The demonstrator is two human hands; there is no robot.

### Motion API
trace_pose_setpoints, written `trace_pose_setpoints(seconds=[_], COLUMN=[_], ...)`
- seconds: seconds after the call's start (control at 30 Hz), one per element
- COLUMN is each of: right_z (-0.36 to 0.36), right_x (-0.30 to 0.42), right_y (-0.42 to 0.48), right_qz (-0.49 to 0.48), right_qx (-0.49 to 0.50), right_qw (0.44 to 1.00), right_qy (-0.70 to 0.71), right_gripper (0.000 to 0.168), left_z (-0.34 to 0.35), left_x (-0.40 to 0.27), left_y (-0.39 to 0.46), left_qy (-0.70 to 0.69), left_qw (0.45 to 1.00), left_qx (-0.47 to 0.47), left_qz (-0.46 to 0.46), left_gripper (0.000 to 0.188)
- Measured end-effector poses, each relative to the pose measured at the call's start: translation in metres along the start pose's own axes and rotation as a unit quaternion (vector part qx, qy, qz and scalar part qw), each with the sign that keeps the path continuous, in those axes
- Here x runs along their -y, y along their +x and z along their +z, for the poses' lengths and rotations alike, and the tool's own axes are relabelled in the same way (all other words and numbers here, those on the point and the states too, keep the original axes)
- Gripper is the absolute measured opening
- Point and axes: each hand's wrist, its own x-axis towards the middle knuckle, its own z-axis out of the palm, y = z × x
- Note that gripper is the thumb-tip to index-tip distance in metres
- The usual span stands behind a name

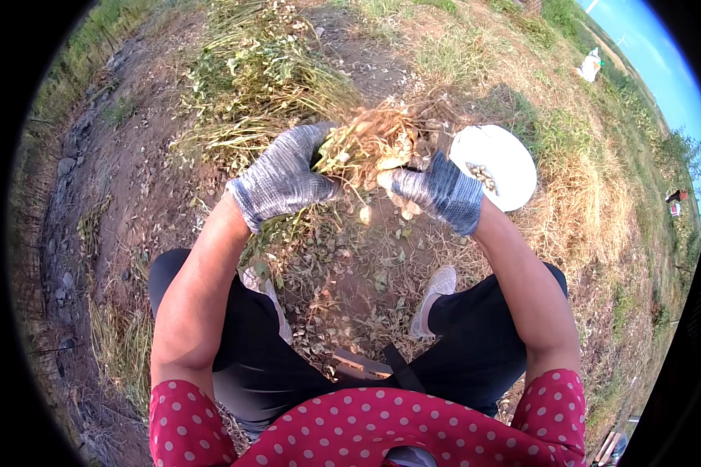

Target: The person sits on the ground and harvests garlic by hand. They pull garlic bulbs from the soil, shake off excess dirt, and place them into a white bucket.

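Observation:
My left hand point(289, 175), in a grey knitted glove, grips the stems of a bunch of peanut plants point(368, 143) in front of me. The bunch's brown roots and pods point to the right. My right hand point(432, 187), gloved alike with bare fingertips showing, is closed on pods at the root end. One pod point(365, 214) hangs below the bunch between my hands. Just right of my right hand stands a white basin point(514, 169) with some peanuts point(483, 178) in it.
A heap of pulled peanut plants point(257, 76) lies beyond my left hand. Dry leaves and soil cover the ground between my shoes point(441, 286). Dry grass point(590, 198) grows at right, and a white sack point(590, 65) stands farther off. Stones line the left side.

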Motion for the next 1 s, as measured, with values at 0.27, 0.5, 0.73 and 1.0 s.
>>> trace_pose_setpoints(seconds=[0.27, 0.5, 0.73, 1.0], right_z=[0.004, 0.013, 0.012, 0.009], right_x=[0.002, 0.006, 0.007, -0.003], right_y=[-0.003, -0.001, -0.002, 0.003], right_qz=[-0.082, -0.067, -0.034, -0.087], right_qx=[-0.068, -0.055, -0.042, -0.06], right_qw=[0.969, 0.962, 0.981, 0.971], right_qy=[-0.221, -0.258, -0.184, -0.216], right_gripper=[0.026, 0.022, 0.02, 0.021], left_z=[0.003, 0.001, 0.001, -0.005], left_x=[0.003, 0.005, 0.009, 0.005], left_y=[0.001, 0.001, 0.002, -0.001], left_qy=[-0.017, -0.008, 0.006, -0.043], left_qw=[0.998, 0.998, 0.998, 0.999], left_qx=[-0.031, -0.048, -0.045, -0.016], left_qz=[0.046, 0.036, 0.035, 0.023], left_gripper=[0.046, 0.047, 0.048, 0.053])
